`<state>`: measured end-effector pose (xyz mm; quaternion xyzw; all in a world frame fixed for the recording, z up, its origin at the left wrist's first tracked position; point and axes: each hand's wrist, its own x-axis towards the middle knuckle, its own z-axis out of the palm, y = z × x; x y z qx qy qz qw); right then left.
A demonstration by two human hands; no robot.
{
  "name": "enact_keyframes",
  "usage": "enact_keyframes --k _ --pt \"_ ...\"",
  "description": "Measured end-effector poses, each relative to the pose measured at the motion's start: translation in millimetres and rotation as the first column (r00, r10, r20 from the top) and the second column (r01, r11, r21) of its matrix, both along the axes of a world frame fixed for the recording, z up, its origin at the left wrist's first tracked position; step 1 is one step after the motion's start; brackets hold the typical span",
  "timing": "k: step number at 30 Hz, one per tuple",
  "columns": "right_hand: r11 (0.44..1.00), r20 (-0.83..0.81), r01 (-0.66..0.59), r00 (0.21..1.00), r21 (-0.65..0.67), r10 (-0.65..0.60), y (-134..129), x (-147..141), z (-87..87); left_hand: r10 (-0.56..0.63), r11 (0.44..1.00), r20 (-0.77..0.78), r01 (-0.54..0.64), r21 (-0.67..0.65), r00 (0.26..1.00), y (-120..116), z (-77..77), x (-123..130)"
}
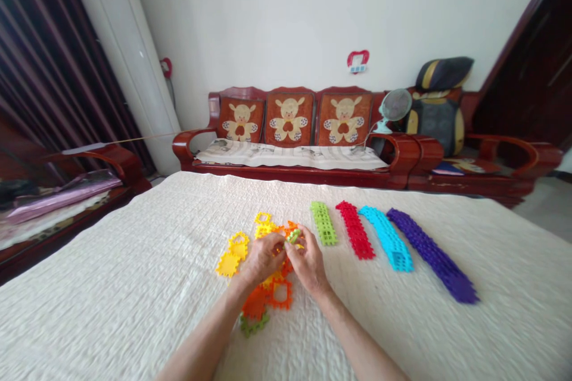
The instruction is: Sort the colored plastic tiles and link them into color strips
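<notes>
Both my hands meet over a loose pile of flat plastic interlocking tiles. A small green interlocking tile [294,236] is pinched between the fingers of my left hand [265,256] and my right hand [308,261]. Beneath and around them lie orange tiles [280,295] and yellow tiles [229,263], some with open centres. Another green tile [254,325] pokes out at the pile's near end. To the right, tiles lie in overlapping rows by colour: a green row [323,223], a red row [356,231], a light blue row [388,238] and a purple row [432,255].
A quilted cream cloth [134,286] covers the table. Beyond its far edge stands a wooden sofa [290,176] with bear cushions [290,120]. A small fan [395,106] is at the sofa's right end, and a wooden armchair [534,158] stands farther right.
</notes>
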<state>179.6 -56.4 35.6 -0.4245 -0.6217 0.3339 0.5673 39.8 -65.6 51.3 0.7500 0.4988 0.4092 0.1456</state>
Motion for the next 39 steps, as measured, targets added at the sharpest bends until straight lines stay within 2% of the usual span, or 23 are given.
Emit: enact_keyframes --k 5,8,10,12,15,18,21,27,30,34,36,39 --pt "1.000 0.011 0.012 1.000 0.020 -0.012 -3.5 -3.5 3.5 0.019 1.000 -0.078 -0.018 0.018 0.997 -3.4 1.7 3.8" --pt "0.998 0.074 0.049 0.996 0.045 -0.052 -1.0 -2.5 4.8 -0.043 0.999 -0.103 0.045 0.015 0.994 -3.9 2.4 3.4" --pt "0.990 0.170 0.116 0.977 0.082 -0.129 5.0 4.6 4.6 -0.091 0.995 -0.101 0.094 0.029 0.991 -2.6 3.0 0.5" --pt "0.962 0.282 0.220 0.924 0.164 -0.260 13.6 17.8 2.7 -0.087 0.994 -0.083 0.092 0.055 0.993 0.5 3.4 -5.2" --pt "0.888 0.395 0.348 0.802 0.299 -0.448 26.2 42.7 -3.8 0.020 0.995 -0.047 -0.016 0.094 0.999 6.6 3.2 -17.7" --pt "0.840 0.465 0.405 0.702 0.362 -0.539 33.2 61.3 -11.9 0.169 0.980 -0.002 -0.168 0.109 0.986 12.0 2.4 -31.0" --pt "0.815 0.499 0.427 0.646 0.391 -0.578 34.8 67.8 -17.1 0.270 0.959 0.045 -0.272 0.082 0.962 15.5 1.3 -41.7" --pt "0.800 0.548 0.443 0.584 0.404 -0.599 34.8 67.6 -17.9 0.370 0.929 0.075 -0.367 -0.052 0.926 16.9 2.0 -53.0" --pt "0.810 0.594 0.450 0.554 0.376 -0.583 36.5 68.9 -18.4 0.401 0.915 0.043 -0.398 -0.059 0.915 15.3 5.5 -57.8" --pt "0.823 0.631 0.467 0.541 0.325 -0.556 40.7 69.7 -21.5 0.331 0.934 -0.039 -0.333 -0.130 0.943 12.2 13.6 -70.0" --pt "0.822 0.626 0.469 0.545 0.323 -0.557 41.6 68.9 -22.7 0.260 0.936 -0.099 -0.276 -0.217 0.961 9.5 18.6 -77.5" --pt "0.816 0.603 0.449 0.555 0.363 -0.574 39.9 66.7 -22.2 0.149 0.910 -0.171 -0.203 -0.362 0.974 3.9 25.8 -84.4"
